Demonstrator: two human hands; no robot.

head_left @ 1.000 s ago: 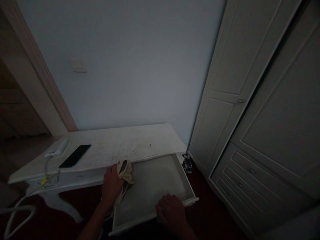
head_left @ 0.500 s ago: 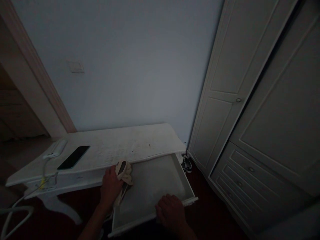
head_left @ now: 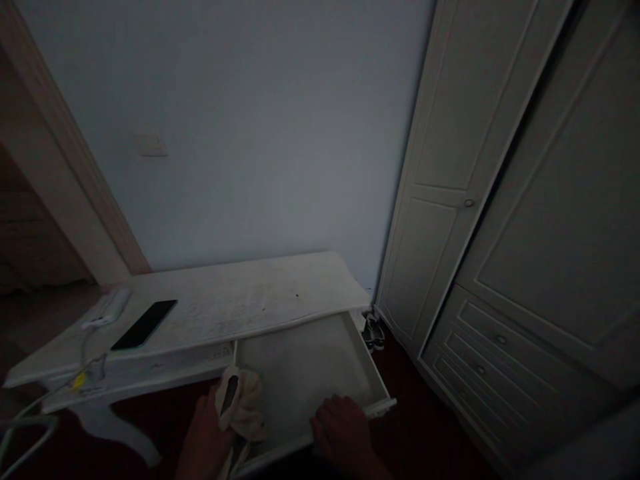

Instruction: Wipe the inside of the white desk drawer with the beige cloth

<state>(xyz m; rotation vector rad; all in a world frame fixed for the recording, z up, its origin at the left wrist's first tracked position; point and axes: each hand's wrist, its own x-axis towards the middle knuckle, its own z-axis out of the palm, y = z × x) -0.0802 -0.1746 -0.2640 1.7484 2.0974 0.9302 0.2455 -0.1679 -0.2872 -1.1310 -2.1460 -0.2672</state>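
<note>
In the head view, my left hand (head_left: pixel 204 433) grips a crumpled beige cloth (head_left: pixel 246 403) with a dark patch or opening near its top. The cloth hangs over the left side of a pulled-out white drawer (head_left: pixel 300 373); its exact kind is hard to make out in the dim light. My right hand (head_left: pixel 344 427) is curled over the drawer's front edge, its fingers on the inner side. Inside the drawer, the bare grey bottom shows.
The drawer belongs to a white table (head_left: pixel 250 287) against the wall. On its left lie a dark phone (head_left: pixel 145 325) and a white power strip (head_left: pixel 107 308) with a cable. Black-and-white shoes (head_left: pixel 373 332) sit on the floor beside a white wardrobe (head_left: pixel 435 253).
My left hand has moved the beige cloth toward me, away from the tabletop edge and along the drawer's left side. My right hand stays on the drawer front.
</note>
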